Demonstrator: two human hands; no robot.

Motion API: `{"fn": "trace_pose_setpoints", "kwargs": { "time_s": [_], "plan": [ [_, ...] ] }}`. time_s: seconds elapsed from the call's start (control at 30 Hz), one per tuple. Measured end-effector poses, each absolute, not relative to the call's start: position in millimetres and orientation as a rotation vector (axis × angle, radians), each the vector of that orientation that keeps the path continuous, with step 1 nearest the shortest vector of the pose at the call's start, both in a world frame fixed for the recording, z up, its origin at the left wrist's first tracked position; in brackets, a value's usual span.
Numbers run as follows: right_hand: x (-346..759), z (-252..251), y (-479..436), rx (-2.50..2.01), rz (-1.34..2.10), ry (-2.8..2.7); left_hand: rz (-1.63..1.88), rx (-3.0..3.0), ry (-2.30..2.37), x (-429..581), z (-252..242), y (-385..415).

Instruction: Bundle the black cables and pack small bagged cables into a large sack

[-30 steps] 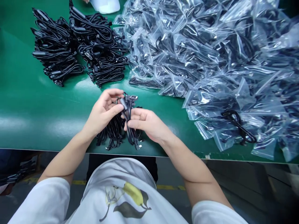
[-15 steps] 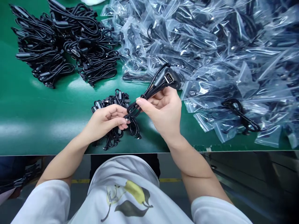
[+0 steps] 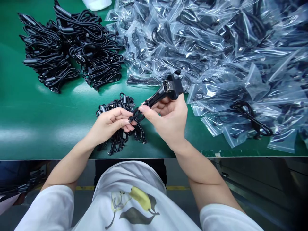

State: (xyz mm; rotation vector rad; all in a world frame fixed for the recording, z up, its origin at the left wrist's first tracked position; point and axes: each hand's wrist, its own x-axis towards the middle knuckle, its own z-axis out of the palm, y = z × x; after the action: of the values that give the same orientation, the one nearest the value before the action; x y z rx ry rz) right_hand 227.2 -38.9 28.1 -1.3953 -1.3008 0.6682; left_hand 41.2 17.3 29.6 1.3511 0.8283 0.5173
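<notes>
So both hands are busy with one folded black cable (image 3: 157, 96), which hangs over the green table (image 3: 60, 109) right between them, slanting up from the left fingertips into the right palm. Left hand (image 3: 109, 125) has a narrow pinch on the lower end, thumb on top. Right hand (image 3: 169, 123) is wrapped around the upper part, thumb laid along the near side, fingers curled behind. A chunky connector (image 3: 169, 87) sticks out past the right fingers, with its metal port showing. Something dark loops around the bundle just beyond the right thumb, but can't tell if it's a tie or just more cable.

Just beyond the left hand, and partly hidden by it, is a small pile of cables (image 3: 124, 102). Way further out, beyond and to the left of that hand, there's a bigger heap of bundled cables (image 3: 93, 51), no bags on those. Beyond the right hand and off to its right it's a massive spread of clear plastic bags (image 3: 204, 45) with dark cables inside. One loose cable (image 3: 252, 118) lies on top of the bags, well to the right of the right hand.
</notes>
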Motion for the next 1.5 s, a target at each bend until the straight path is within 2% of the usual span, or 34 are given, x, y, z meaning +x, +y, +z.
{"fn": "trace_pose_setpoints", "kwargs": {
  "time_s": [0.33,0.47,0.57,0.67,0.87,1.1,1.37,1.5],
  "plan": [
    [228,38,-35,-1.308,0.768,-1.213,0.519,1.372,0.806,43,29,18],
    [249,39,-24,-1.221,0.981,-1.053,0.74,1.312,0.811,38,30,26],
    [258,34,-18,-1.35,1.098,-1.133,0.931,1.291,0.867,32,28,35],
    [248,27,-17,-1.575,1.06,-1.368,0.996,1.36,0.934,28,26,43],
    [215,15,-17,-1.77,1.014,-1.736,0.886,1.617,1.091,26,22,45],
    [229,19,-19,-1.542,0.986,-1.483,0.924,1.543,1.085,26,25,40],
    [217,22,-37,-1.295,0.504,-1.981,0.903,1.409,0.894,30,27,34],
    [217,23,-38,-1.21,0.648,-1.908,0.923,1.359,0.927,27,24,34]
  ]
}}
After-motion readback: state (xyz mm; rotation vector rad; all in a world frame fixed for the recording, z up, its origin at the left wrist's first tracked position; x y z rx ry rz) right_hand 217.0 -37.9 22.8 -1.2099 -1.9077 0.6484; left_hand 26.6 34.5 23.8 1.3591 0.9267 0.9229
